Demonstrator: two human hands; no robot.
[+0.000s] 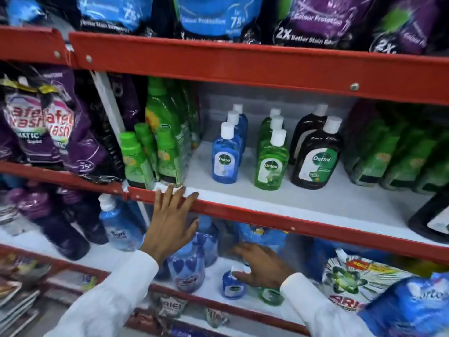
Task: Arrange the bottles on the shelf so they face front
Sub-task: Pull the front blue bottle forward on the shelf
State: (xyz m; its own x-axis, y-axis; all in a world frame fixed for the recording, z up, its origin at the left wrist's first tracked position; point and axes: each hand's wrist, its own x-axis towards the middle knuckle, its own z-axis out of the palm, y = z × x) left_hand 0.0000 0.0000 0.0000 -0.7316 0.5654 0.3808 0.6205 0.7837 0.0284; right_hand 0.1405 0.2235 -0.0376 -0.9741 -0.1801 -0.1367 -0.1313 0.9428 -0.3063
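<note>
On the middle shelf (315,203) stand three short rows of Dettol bottles with labels to the front: blue (225,156), green (271,164) and dark brown (315,161). My left hand (173,220) rests flat on the red shelf edge, fingers spread, holding nothing. On the shelf below, my right hand (262,267) reaches over a small blue Dettol bottle (232,284) and touches its white cap; a small green bottle (271,296) sits beside it, partly hidden by my wrist. Whether the fingers grip the cap is unclear.
Green bottles (155,152) crowd the middle shelf's left end, green packs (393,156) its right. Purple pouches (48,132) hang at far left. Blue softener bottles (187,266) and detergent bags (359,285) fill the lower shelf. A black container (432,220) stands at the right edge.
</note>
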